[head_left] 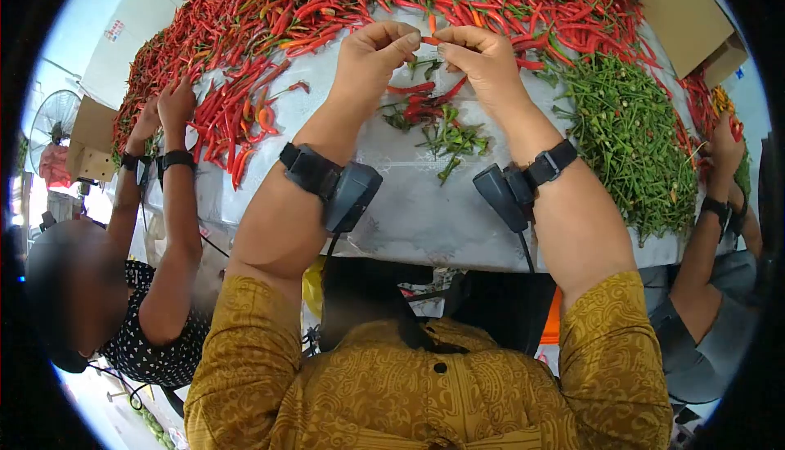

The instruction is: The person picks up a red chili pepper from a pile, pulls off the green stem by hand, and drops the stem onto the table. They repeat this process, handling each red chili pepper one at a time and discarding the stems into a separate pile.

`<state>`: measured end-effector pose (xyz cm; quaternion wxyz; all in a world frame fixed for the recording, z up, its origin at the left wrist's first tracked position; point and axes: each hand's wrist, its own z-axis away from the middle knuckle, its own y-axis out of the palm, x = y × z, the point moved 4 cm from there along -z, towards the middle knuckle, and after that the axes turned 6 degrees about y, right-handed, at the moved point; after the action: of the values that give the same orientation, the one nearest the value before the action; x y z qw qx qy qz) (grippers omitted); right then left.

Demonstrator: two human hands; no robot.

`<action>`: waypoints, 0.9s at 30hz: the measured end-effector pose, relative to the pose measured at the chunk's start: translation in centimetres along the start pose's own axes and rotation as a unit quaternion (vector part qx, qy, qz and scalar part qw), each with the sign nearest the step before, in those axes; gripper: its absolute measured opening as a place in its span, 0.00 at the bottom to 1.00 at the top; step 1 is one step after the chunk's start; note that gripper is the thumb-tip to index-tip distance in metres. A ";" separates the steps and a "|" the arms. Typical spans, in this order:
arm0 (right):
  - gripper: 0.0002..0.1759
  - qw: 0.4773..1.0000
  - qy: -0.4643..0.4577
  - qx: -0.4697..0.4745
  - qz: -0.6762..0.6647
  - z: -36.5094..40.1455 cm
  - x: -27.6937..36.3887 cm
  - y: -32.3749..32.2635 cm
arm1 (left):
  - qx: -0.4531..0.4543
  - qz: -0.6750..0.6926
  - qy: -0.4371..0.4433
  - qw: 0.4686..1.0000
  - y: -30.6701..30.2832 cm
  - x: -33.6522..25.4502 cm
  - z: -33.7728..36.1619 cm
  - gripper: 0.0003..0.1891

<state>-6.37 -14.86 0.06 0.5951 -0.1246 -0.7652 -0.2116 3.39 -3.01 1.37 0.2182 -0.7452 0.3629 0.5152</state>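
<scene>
Red chili | left hand: pinching 1 end | right hand: pinching other

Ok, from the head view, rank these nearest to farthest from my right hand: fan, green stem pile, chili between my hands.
1. Chili, just left of your right hand.
2. Green stem pile, to its right.
3. Fan, far left background.
</scene>
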 end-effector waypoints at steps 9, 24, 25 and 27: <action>0.11 0.996 -0.008 0.006 -0.092 -0.3 -0.6 -0.6 | 0.013 -0.185 -0.092 0.978 0.1 0.3 0.3 0.09; 0.11 0.983 0.038 -0.012 -0.182 -0.5 -0.9 -0.9 | 0.062 -0.140 -0.048 0.987 0.6 0.5 0.4 0.09; 0.11 0.980 0.048 -0.017 -0.191 -0.5 -1.0 -0.9 | 0.062 -0.140 -0.048 0.987 0.5 0.6 0.3 0.09; 0.10 0.979 0.058 -0.024 -0.193 -0.4 -0.9 -0.9 | 0.103 -0.142 -0.040 0.984 0.5 0.6 0.2 0.08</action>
<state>-6.16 -15.78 -0.90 0.5837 0.0238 -0.7335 -0.3474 3.00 -3.41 0.78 0.3787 -0.7415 0.2956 0.4684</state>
